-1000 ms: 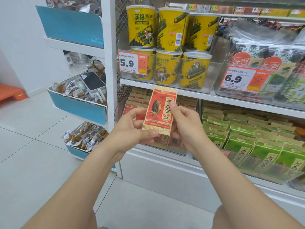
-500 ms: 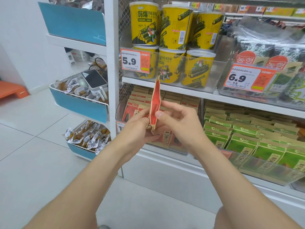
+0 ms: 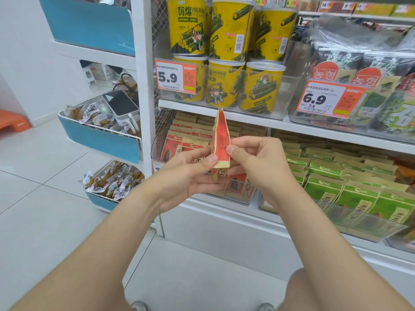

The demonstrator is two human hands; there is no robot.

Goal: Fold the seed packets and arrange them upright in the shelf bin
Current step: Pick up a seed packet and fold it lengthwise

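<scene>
Right now I see my left hand (image 3: 186,173) and right hand (image 3: 258,162) close together, both pinching one red packet (image 3: 221,144), held upright and creased lengthwise between them, just in front of the bin (image 3: 251,195) behind my hands.

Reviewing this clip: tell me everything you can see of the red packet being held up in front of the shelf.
The red packet is a small flat pouch that looks like paper, with a red face and a tan strip along its bottom edge. It stands upright, nearly edge-on to the camera, creased lengthwise and tapering to its top. The left hand pinches its lower left side and the right hand pinches its right edge. It hangs in the air before the binned packets.
</scene>
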